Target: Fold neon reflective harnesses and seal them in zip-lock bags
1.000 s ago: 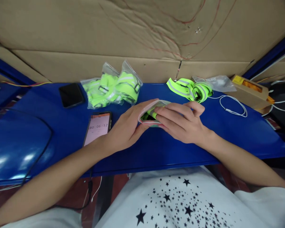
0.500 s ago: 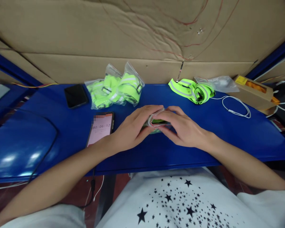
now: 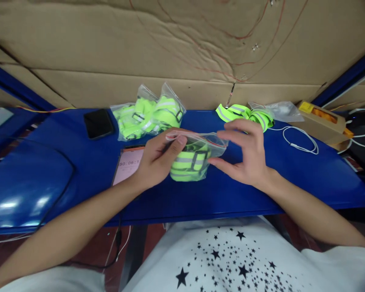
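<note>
- Left hand (image 3: 156,162) pinches the top edge of a clear plastic zip bag of neon-yellow reflective strap (image 3: 190,164), above the blue desk (image 3: 292,178).
- Right hand (image 3: 249,158), fingers spread, hovers at its 3 o'clock end; long axis runs 9 to 3.

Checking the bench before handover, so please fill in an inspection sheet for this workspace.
Surface: blue table, glossy.
Job's things: zip bag with a folded neon reflective band inside, held at the table's middle.
Clutter: filled bags, loose bands, empty bag, black phone, timer phone, cardboard box.
Hands: left hand pinches the zip bag's top edge; right hand open, thumb by the bag's side.
Cables: white cable looped at the right; black cable at the left.
Surroundings: cardboard wall behind the table.
</note>
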### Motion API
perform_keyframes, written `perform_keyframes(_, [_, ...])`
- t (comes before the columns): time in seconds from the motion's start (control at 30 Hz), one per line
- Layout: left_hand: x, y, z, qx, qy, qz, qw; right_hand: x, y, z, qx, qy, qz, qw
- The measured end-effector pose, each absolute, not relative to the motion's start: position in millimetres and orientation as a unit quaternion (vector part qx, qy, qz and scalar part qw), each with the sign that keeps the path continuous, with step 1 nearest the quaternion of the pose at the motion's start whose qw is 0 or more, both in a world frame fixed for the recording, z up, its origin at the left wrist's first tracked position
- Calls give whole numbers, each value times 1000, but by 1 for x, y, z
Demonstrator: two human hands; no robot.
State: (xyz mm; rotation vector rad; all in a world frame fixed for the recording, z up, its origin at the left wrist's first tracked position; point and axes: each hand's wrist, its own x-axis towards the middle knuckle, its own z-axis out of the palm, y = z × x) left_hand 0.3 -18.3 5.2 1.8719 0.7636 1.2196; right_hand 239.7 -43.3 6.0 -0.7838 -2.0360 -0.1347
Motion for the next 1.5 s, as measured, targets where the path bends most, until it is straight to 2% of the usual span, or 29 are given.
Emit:
perform_keyframes(0.1, [3,-14,4,654,266,461,538,242,-41,11,-356,-800,117,469])
perform_keyframes(0.2, [5,-11,0,623,271,445,583,247,-38,19,-351,-787,239,447])
perform_keyframes(0.33, [2,-12,1,623,263,408,613,258,-37,28,-293,-847,233,379])
perform_keyframes(0.5, [-3,-14,13,651,209,313,659,270,-43,25,-277,-830,276,397])
perform_keyframes(0.6, [-3,-15,18,677,203,298,642,274,-47,21,-284,-809,302,416])
perform_keyframes(0.73, [-3,-14,20,706,204,361,574,276,-49,21,-316,-777,319,440])
perform_keyframes(0.83, [-8,-9,21,733,178,324,571,278,-49,24,-326,-762,344,441])
perform_keyframes(0.93, [-12,-3,20,729,203,307,578,281,-48,25,-349,-757,325,447])
perform_keyframes(1.13, [-9,-7,20,728,229,364,534,286,-41,23,-395,-740,313,445])
perform_keyframes(1.3, [-7,-4,23,650,295,436,548,288,-36,22,-449,-710,360,405])
perform_keyframes(1.5, [-6,3,18,600,305,468,574,279,-42,20,-426,-745,321,400])
